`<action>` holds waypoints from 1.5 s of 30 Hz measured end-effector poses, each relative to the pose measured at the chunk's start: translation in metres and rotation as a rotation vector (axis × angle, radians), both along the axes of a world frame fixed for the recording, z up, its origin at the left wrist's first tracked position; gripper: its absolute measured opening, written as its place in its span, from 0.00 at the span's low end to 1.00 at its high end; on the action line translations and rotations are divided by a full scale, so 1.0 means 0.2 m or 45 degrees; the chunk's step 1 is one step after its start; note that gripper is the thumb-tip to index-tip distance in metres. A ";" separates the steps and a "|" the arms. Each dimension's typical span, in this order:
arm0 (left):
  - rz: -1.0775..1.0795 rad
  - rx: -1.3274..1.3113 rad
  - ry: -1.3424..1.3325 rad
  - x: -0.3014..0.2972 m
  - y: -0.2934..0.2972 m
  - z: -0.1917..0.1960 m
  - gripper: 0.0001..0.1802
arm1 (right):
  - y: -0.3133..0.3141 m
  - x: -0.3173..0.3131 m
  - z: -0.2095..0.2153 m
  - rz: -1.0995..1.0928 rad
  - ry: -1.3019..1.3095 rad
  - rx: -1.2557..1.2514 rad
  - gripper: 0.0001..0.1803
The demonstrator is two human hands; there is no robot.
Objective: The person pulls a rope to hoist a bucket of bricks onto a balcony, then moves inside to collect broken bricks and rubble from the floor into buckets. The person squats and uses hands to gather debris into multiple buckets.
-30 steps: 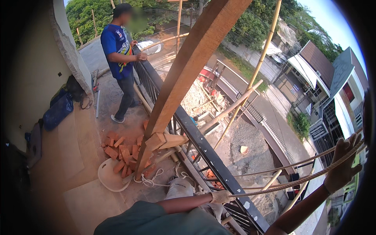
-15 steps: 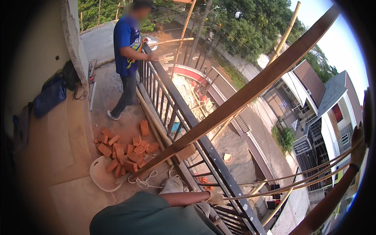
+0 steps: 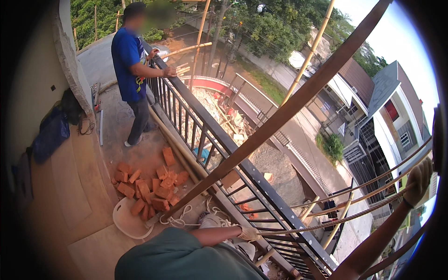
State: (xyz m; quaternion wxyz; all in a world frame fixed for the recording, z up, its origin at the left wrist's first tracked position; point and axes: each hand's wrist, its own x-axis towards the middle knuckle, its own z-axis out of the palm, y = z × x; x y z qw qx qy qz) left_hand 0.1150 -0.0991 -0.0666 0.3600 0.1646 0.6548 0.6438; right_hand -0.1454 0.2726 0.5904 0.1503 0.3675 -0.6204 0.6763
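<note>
My left hand (image 3: 249, 234), in a light work glove, is closed around a brown twisted rope (image 3: 322, 229) beside the dark metal railing. That rope runs out past the railing and up to my right hand (image 3: 420, 182), also gloved, which is wrapped around it at the far right. Two more rope lengths (image 3: 368, 182) stretch roughly alongside, above it. A long brown wooden beam (image 3: 280, 114) slants across the railing from the floor to the upper right. White cord (image 3: 184, 215) lies coiled by the beam's foot.
Broken orange bricks (image 3: 151, 186) are heaped on the floor beside a whitish tub (image 3: 130, 224). A person in a blue shirt (image 3: 128, 65) stands farther along the railing (image 3: 200, 116). Bamboo poles (image 3: 172, 140) lie at its base. Beyond it, the ground drops to rubble and gravel below.
The view has shifted slightly. My right hand has moved lower along the ropes and now shows gripping one. My left hand stays on the rope by the railing.
</note>
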 end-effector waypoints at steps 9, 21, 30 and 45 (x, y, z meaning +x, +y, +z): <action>0.102 -0.462 0.704 0.21 -0.24 -0.08 0.20 | -0.88 0.49 -0.40 1.377 -0.482 -0.514 0.24; 0.249 -0.262 0.308 0.43 0.03 0.31 0.26 | -0.88 0.83 -0.59 1.362 -0.585 -0.805 0.21; 0.170 -0.134 0.194 0.32 0.30 0.16 0.20 | -0.65 1.00 -0.75 1.318 -0.575 -0.717 0.24; 0.582 -0.117 0.434 0.27 0.07 0.07 0.23 | -0.81 1.08 -0.74 1.494 -0.455 -0.830 0.25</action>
